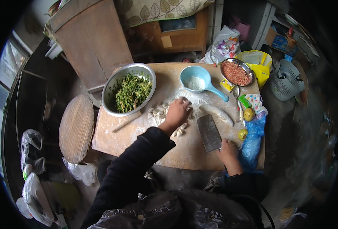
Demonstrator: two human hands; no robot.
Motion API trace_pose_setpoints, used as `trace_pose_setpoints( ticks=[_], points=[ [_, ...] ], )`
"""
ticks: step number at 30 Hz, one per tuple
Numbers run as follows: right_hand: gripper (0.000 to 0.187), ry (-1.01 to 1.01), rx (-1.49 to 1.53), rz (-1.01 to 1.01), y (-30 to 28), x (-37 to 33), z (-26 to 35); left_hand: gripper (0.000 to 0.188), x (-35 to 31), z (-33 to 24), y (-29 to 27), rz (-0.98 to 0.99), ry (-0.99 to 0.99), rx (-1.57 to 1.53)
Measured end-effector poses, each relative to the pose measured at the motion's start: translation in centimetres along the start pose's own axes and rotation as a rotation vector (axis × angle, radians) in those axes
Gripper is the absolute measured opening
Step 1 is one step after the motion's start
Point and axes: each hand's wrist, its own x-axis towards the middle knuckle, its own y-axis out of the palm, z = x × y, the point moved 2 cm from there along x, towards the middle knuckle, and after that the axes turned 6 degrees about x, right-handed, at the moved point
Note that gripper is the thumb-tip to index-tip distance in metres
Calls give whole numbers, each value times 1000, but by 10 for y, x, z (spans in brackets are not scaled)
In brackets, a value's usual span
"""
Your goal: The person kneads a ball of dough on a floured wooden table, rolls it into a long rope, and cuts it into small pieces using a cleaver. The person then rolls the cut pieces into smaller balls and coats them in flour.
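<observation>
My right hand (229, 152) is wrapped round the handle of a cleaver (209, 133), whose broad grey blade lies flat or nearly flat over the board. My left hand (177, 112) reaches over the floured middle with its fingers curled down; whatever is under them is hidden. Small cut dough pieces (159, 113) lie to its left, and a few more sit just below its wrist. A floured dough roll (217, 114) curves to the right, beyond the blade. Loose flour (184, 94) is spread above the hand. Left of the pieces rests a wooden rolling pin (126, 121).
A steel bowl (152, 78) of chopped green filling stands at the back left. Behind are a blue ladle (211, 91) with flour and a plate (249, 71) of reddish bits. Yellow-green fruits (249, 114) and a blue plastic bag (253, 137) line the right edge. A round woven board (76, 129) is at left.
</observation>
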Motion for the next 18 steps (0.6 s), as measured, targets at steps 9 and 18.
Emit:
trace_pose_setpoints(
  ticks=[9,18],
  points=[
    [53,22,74,41,-2,0,0,20,144,15,13,58,-13,233],
    [49,25,31,55,-5,1,2,14,165,38,23,200,143,273]
  ],
)
